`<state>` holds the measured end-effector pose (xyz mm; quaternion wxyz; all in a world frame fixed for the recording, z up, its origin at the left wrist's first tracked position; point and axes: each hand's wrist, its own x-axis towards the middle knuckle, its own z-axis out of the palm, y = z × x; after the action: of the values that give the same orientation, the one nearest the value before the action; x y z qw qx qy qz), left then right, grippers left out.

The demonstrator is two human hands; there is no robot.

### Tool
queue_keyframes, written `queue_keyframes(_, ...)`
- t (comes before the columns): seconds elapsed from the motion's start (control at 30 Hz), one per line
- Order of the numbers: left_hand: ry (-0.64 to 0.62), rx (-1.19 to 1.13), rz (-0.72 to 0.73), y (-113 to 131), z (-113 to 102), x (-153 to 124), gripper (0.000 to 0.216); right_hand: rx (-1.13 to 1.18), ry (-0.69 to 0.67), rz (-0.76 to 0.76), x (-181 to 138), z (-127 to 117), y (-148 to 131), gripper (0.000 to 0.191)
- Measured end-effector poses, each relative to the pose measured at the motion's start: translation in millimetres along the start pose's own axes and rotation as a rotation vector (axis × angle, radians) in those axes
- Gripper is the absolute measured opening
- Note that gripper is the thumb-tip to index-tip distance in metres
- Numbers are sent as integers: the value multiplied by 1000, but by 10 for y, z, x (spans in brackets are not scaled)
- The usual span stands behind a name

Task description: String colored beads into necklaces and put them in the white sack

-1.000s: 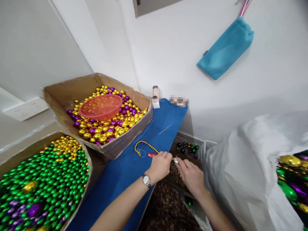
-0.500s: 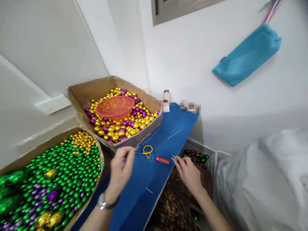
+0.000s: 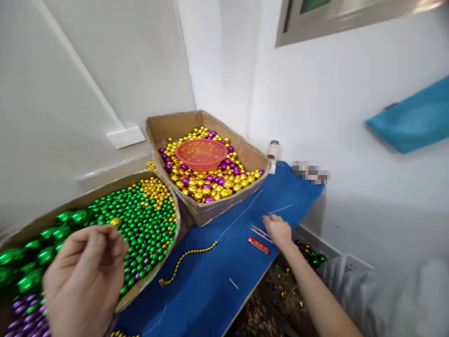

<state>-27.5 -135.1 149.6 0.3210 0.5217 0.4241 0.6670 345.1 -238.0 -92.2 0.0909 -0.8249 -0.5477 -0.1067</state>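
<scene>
My left hand (image 3: 86, 276) is raised over the green beads (image 3: 122, 206) in the near carton, thumb and fingers pinched together. What it holds, if anything, is hidden. Low over the blue tabletop (image 3: 210, 290), my right hand (image 3: 278, 230) has its fingers stretched toward a thin white needle-like stick (image 3: 280, 209). Thread snips (image 3: 261, 232) lie partly under that hand, outside its grip. Beside them is a small red packet (image 3: 258, 245). A string of gold beads (image 3: 189, 255) curves across the table, with thread (image 3: 238, 217) running from its far end.
A second carton (image 3: 217, 208) holds gold and purple beads, with a red plastic bowl (image 3: 201, 154) on top. Behind are a pale flask (image 3: 274, 149) and a small jar (image 3: 271, 164). A short white stick (image 3: 233, 283) lies near the table edge. White plastic sheeting (image 3: 393, 295) stands at right.
My left hand has moved left and closer to the camera. My right hand has let go of the snips. The bunched gold beads now lie stretched out. The view has swung left.
</scene>
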Motion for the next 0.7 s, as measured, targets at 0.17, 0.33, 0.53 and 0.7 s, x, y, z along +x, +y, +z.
queue_keyframes(0.17,-223,-139,-403,-385,-142,-403,17,-29,-56,4,246,108,487,23)
queue_keyframes(0.33,-377,-209,-757,-907,-204,-834,28,-25,-134,-81,357,179,710,20)
queue_keyframes(0.53,-387,-239,-883,-1100,-277,-1048,35,67,-135,-154,568,178,725,50)
queue_keyframes(0.7,-357,-231,-885,-1140,-344,-1090,38,170,-82,-160,657,46,624,62)
